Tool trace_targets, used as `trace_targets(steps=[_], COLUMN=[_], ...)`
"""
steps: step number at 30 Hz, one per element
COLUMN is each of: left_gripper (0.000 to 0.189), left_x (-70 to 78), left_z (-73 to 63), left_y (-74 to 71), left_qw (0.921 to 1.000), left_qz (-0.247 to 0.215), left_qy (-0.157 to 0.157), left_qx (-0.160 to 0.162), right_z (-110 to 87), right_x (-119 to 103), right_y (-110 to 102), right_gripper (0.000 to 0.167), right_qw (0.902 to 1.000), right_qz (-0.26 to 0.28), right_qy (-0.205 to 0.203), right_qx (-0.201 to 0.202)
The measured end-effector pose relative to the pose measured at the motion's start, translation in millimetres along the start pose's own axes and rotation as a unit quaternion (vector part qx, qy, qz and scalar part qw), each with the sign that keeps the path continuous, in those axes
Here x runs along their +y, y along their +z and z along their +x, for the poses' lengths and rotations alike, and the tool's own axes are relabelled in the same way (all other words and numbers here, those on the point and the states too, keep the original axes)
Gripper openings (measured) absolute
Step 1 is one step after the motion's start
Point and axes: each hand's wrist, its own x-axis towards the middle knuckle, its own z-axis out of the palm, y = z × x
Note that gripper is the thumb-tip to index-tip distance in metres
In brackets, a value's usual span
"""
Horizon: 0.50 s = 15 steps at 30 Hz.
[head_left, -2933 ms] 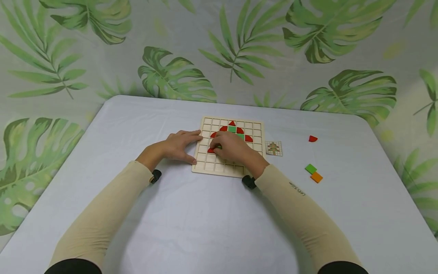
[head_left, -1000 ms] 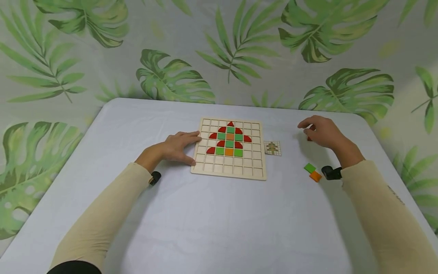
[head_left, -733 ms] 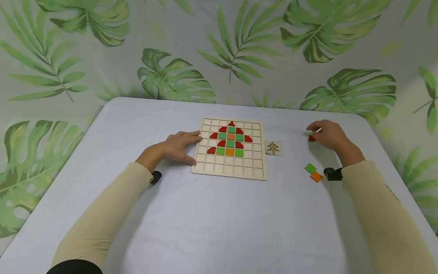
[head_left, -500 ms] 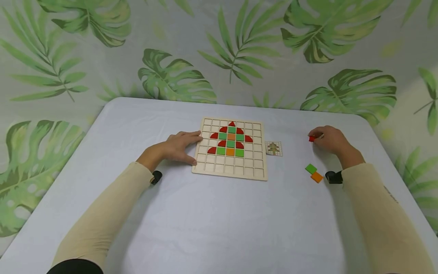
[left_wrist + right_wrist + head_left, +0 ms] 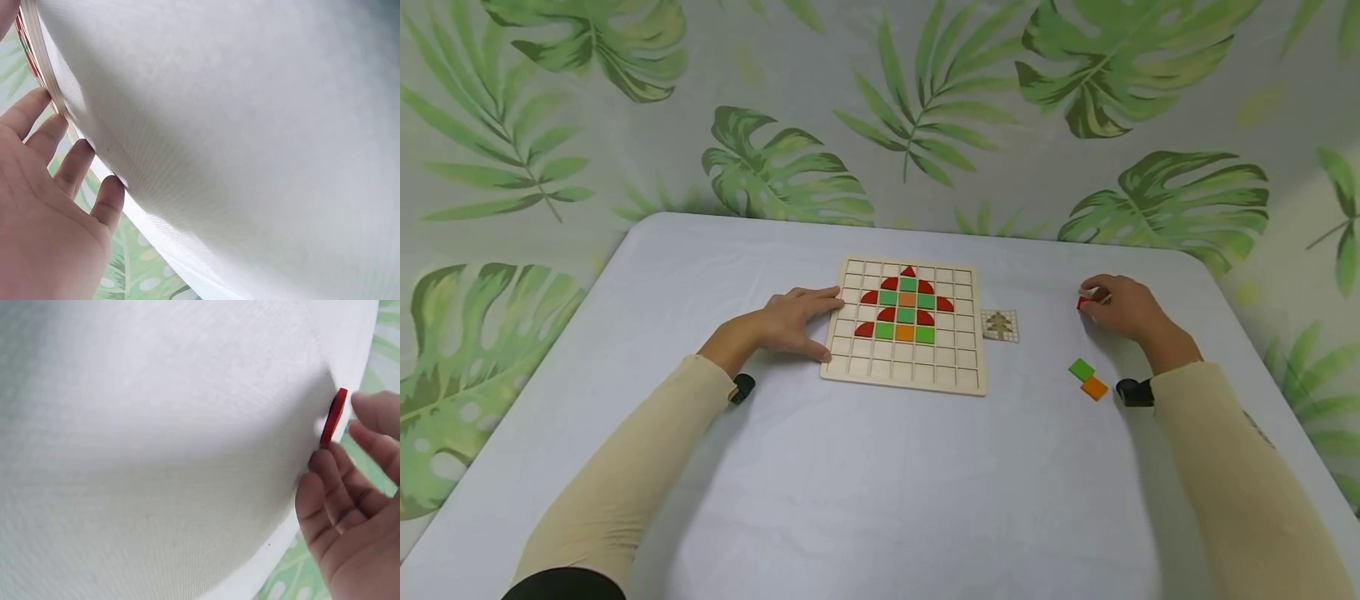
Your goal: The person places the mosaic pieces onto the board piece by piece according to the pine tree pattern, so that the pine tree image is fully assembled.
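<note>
A square wooden grid board [image 5: 902, 368] lies mid-table, with red, green and orange tiles set in it in a fir-tree shape. My left hand [image 5: 787, 321] rests at its left edge, fingers spread. In the left wrist view, the left fingertips [image 5: 59, 119] touch the board's side. At the right, my right hand [image 5: 1123, 307] has its thumb and fingers curled about a red tile [image 5: 1082, 303] with a rounded side, low over the cloth. In the right wrist view, the red tile [image 5: 334, 419] shows between thumb and fingertips.
A small pattern card [image 5: 1000, 325] showing a tree on a grid lies against the board's right side. A green square tile [image 5: 1081, 369] and an orange square tile [image 5: 1094, 388] lie corner to corner nearer the right forearm. White cloth covers the table [image 5: 880, 483]; a leaf-printed curtain [image 5: 925, 108] hangs behind.
My right hand has left the board and moved right to the loose red tile, its fingers closing around it. A green tile shows where that hand was. The left hand has stayed put.
</note>
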Motion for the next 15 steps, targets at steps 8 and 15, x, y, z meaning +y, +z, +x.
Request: trace_targets(steps=[8, 15], left_gripper=[0.09, 0.09], left_x=[-0.7, -2.0], left_z=[-0.4, 0.3], left_y=[0.1, 0.9], left_qw=[1.0, 1.0], left_qz=[-0.001, 0.001], left_qy=[0.004, 0.003], left_qx=[-0.001, 0.001], right_z=[-1.7, -2.7], right_x=[-3, -14], right_y=[1, -2], right_gripper=[0.037, 0.037], right_qw=[0.9999, 0.9996], right_qz=[-0.013, -0.001], right_qy=[0.008, -0.016], right_qx=[0.006, -0.021])
